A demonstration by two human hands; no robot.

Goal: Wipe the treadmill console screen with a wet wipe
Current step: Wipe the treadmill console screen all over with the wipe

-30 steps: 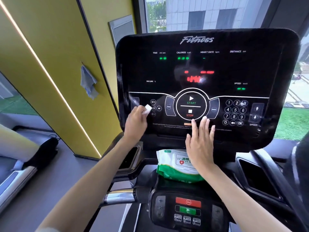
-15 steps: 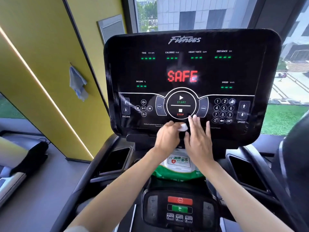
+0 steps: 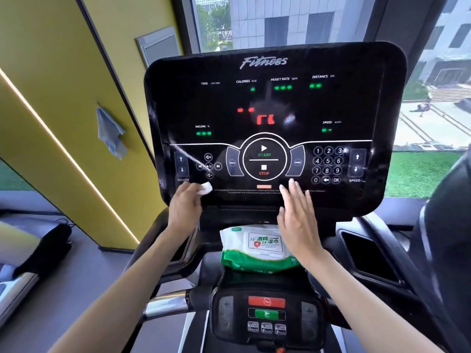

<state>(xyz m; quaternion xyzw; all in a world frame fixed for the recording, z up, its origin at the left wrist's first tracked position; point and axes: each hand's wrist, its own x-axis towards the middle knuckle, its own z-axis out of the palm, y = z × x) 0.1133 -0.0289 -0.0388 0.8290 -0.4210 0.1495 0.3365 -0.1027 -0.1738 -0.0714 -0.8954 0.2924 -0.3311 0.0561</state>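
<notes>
Grips wadded wet wipe (image 3: 206, 189) in left hand (image 3: 184, 203), low left on console screen (image 3: 265, 105) under INCLINE keys (image 3: 181, 164). Rests right hand (image 3: 297, 220) flat, outstretched, on screen's bottom edge below STOP button (image 3: 263, 170).

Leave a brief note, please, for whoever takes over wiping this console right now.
Left hand: pinches the wipe against the console's lower left, under the INCLINE keys.
Right hand: open, fingertips flat on the bottom strip beside STOP.
Pack: lies below the console.
Done: wiping under way at lower left; a smear shows by the INCLINE keys.
Left: likely the keypad and upper display; how much is already wiped cannot be told.
</notes>
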